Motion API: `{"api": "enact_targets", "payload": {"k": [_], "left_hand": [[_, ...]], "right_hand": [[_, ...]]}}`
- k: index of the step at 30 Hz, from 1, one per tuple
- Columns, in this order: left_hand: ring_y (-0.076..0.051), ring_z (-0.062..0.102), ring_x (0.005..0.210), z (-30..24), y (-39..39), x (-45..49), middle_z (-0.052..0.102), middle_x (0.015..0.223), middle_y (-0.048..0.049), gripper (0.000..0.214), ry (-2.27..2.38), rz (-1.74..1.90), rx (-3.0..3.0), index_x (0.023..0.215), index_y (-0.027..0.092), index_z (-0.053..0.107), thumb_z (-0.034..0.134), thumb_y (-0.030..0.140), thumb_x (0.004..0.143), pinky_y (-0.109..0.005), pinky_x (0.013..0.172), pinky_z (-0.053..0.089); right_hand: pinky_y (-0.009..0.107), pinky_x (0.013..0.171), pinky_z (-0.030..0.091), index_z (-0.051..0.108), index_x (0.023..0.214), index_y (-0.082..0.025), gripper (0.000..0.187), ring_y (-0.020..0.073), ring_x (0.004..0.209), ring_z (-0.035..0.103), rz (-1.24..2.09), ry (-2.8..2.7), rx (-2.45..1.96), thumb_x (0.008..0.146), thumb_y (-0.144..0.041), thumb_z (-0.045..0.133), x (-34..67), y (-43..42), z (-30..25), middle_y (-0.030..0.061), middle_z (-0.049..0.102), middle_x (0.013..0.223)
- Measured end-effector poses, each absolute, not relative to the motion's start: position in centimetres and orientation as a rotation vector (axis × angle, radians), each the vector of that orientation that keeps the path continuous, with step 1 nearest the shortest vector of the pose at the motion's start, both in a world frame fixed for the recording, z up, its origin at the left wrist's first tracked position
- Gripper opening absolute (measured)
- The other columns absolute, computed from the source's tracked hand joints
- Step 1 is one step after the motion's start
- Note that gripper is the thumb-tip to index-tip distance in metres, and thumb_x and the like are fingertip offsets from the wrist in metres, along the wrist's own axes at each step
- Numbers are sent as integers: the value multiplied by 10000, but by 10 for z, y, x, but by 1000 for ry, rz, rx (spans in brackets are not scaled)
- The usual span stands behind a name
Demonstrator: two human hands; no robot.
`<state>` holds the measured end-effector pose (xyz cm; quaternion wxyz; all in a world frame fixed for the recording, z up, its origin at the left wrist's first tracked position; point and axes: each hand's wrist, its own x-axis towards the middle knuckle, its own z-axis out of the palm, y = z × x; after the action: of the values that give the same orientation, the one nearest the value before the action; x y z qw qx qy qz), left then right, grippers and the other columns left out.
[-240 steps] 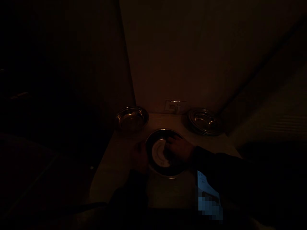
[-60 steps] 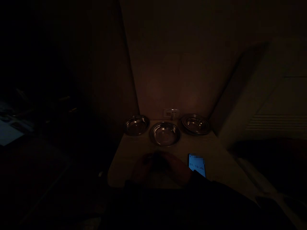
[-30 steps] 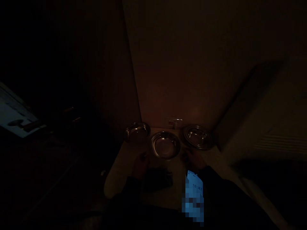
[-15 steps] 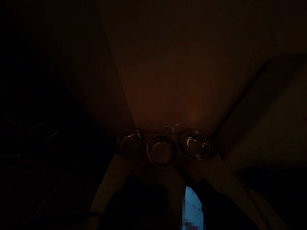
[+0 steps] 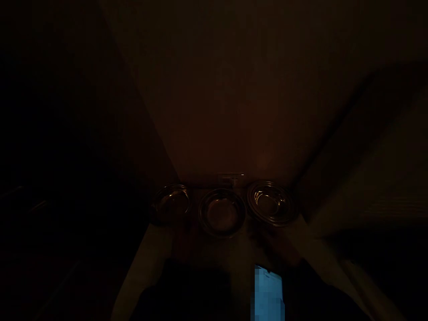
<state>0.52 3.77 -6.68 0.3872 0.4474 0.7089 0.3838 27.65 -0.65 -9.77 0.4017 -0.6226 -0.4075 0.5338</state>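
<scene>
The room is very dark. Three steel dishes stand in a row at the back of a pale table [image 5: 147,267]: a left bowl [image 5: 171,203], a middle bowl [image 5: 221,216] and a stack of plates on the right [image 5: 271,203]. My left hand [image 5: 183,238] is a faint reddish shape just in front of the left and middle bowls. My right hand [image 5: 279,247] shows dimly in front of the plates. The fingers of both hands are lost in the dark. Dark sleeves fill the bottom of the view.
A lit phone [image 5: 268,292] lies on the table near the front, by my right sleeve. A wall socket [image 5: 230,178] sits on the wall behind the bowls. A wall closes off the back, and dark furniture stands on the left and right.
Earlier my hands were on the middle bowl in front of me; now it stands in line with the other two at the back. My hands have moved towards the dishes, and the view has tilted up.
</scene>
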Motion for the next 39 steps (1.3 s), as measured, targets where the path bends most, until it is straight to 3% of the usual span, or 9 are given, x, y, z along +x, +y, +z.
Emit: {"api": "enact_targets", "payload": {"k": [3,6,8,14,19,27,34,39], "left_hand": [[-270,637,1024,-47,26,14,696,1084,-123,293,1858,908,1174,1044,134,645,559,289,810,-363,842,492],[-213,656,716,-30,13,41,715,847,-99,245,1622,747,1154,949,114,670,570,287,806,-307,614,496],[-166,634,646,-27,7,67,707,806,-86,202,1416,700,954,938,108,662,566,230,809,-264,557,476],[-126,629,753,-57,4,138,651,968,-103,126,1192,746,532,929,128,591,564,135,807,-260,689,496],[-173,606,930,-74,11,172,628,986,-76,68,1111,803,606,767,161,583,633,182,725,-269,770,484],[-195,557,1173,-84,10,197,577,1285,-63,166,1044,956,470,956,218,636,539,262,829,-286,886,496],[-175,642,982,-87,8,196,648,1156,-105,130,1043,889,286,892,161,636,542,217,822,-266,804,503],[-162,640,897,-93,14,194,645,1140,-107,292,1107,823,480,1023,171,642,641,317,770,-239,696,489]], "right_hand": [[295,552,501,665,733,-190,414,225,720,643,1000,-1026,-1742,564,-568,659,322,-13,-88,106,713,790],[286,467,458,665,756,-169,456,209,606,614,842,-965,-1826,611,-599,621,363,-17,-80,99,685,694],[275,442,446,649,759,-157,432,188,557,590,779,-894,-1825,651,-574,609,381,-17,-79,92,670,667],[312,556,541,645,882,-156,288,227,718,668,866,-690,-1815,729,-396,605,405,-4,-97,118,708,848],[350,618,563,688,850,-173,271,268,796,688,927,-721,-1820,763,-419,618,413,9,-109,130,728,835],[397,814,548,709,875,-209,229,276,992,653,915,-777,-1791,728,-381,674,419,24,-112,98,733,946],[365,734,561,698,838,-177,234,273,934,670,983,-739,-1788,724,-377,664,428,13,-114,120,733,930],[321,649,560,692,889,-184,291,240,819,697,1063,-690,-1751,790,-428,567,434,-3,-116,120,734,907]]}}
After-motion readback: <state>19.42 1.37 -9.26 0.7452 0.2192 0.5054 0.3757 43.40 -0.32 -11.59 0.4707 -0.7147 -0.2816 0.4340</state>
